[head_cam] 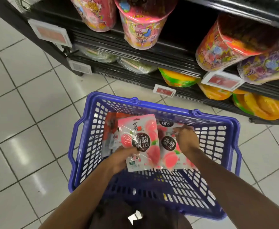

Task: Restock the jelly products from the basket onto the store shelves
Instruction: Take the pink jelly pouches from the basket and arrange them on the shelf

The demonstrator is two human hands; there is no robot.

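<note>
Left hand (122,158) grips a peach jelly pouch (139,138) by its lower edge, thumb across the front. The pouch is tilted up over the others, and the low hold likely leaves its top free for shelving. Right hand (187,139) pinches the upper part of a second peach pouch (167,152) lying just beside the first, apparently to take both in one trip. Both pouches are within the blue basket (152,105), which stands on the tiled floor (28,113) near the black shelves (176,58). A red pouch (111,123) lies beneath, toward the far left corner. Basket walls rise on all sides, so the way out is upward. Shelf fronts are crowded with tubs (142,30), and a dark gap shows to the right of the pink one.
</note>
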